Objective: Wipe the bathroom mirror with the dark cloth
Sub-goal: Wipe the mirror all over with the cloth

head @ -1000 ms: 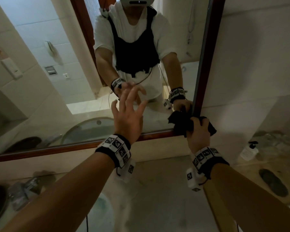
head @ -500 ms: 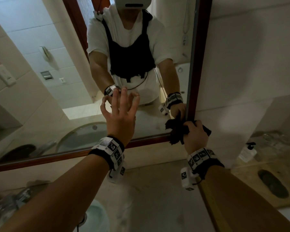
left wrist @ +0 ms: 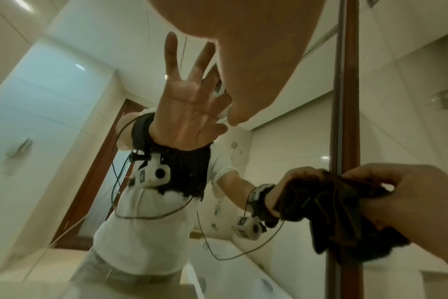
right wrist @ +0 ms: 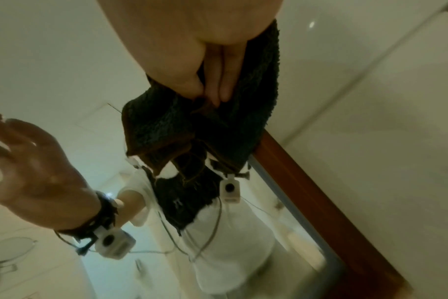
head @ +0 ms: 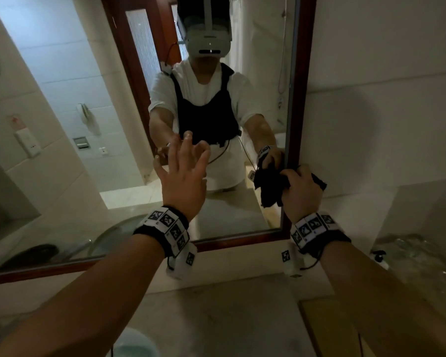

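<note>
The right hand (head: 300, 193) is closed round the dark cloth (head: 269, 186), its fingers curled into the bunched fabric; in the right wrist view the fingertips (right wrist: 219, 89) dig into the folds of the cloth (right wrist: 192, 129), which hangs down below the palm in loose flaps; the bundle sits against the right side of the mirror (head: 93, 119), straddling the reddish wooden frame (head: 298, 104), so that part of it lies over the glass to the left of the hand and a corner sticks out past the hand onto the pale wall (head: 384, 73); whether the cloth presses on the glass itself or only on the frame I cannot tell; from the left wrist view the same hand (left wrist: 407, 204) shows at the lower right, gripping the cloth (left wrist: 330, 208) over the frame strip.

The left hand (head: 184, 176) is raised well to the left of the right one, fingers spread wide and straight, holding nothing, the palm turned toward the glass; its reflection meets it closely, but whether the fingertips touch the mirror cannot be made out; both wrists wear bands with black-and-white square markers; below the hands lies the pale stone counter (head: 216, 318), and to the right of the right forearm a small pump bottle (head: 380, 258) stands on it.
</note>
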### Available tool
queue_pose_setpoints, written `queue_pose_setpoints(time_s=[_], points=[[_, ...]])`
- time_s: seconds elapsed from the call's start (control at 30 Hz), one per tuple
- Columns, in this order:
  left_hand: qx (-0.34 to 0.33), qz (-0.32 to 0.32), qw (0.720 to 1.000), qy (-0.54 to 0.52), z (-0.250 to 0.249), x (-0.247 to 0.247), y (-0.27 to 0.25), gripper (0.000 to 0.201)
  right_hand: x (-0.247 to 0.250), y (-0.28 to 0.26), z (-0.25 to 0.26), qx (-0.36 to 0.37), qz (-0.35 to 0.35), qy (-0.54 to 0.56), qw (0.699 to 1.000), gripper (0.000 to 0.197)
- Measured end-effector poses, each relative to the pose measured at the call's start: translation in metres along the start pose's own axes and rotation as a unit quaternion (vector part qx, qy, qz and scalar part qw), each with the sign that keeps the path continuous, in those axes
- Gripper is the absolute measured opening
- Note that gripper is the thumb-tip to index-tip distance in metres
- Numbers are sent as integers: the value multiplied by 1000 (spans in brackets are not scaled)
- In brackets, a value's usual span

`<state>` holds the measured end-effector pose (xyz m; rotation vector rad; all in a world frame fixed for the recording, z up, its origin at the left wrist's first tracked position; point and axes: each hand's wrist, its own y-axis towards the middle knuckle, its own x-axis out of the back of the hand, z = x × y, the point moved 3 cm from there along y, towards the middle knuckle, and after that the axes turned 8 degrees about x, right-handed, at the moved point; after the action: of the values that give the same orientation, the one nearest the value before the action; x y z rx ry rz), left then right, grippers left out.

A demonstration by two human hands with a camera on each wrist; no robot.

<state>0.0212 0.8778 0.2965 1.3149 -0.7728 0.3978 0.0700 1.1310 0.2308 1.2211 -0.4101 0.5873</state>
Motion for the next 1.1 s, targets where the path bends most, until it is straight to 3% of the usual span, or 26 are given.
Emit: queue_pose_setpoints(time_s=[0.2,0.4,0.67,0.83,1.1], points=[[13,-48,999,-18,-2,24,32,82,42,63,22,57,-84,6,995,22],[27,-55,998,-16,-3,17,39,76,35,56,17,85,-117,2,989,21],[33,-46,998,-11,-7,17,39,78,-4,-2,-2,67,-18,-21,997,27],[59,-30,997,-27,-14,25,40,73,2,1,1,63,26,-10,998,18],[64,-46,997,-18,-6,52,55,76,38,45,17,81,-21,-6,996,10]])
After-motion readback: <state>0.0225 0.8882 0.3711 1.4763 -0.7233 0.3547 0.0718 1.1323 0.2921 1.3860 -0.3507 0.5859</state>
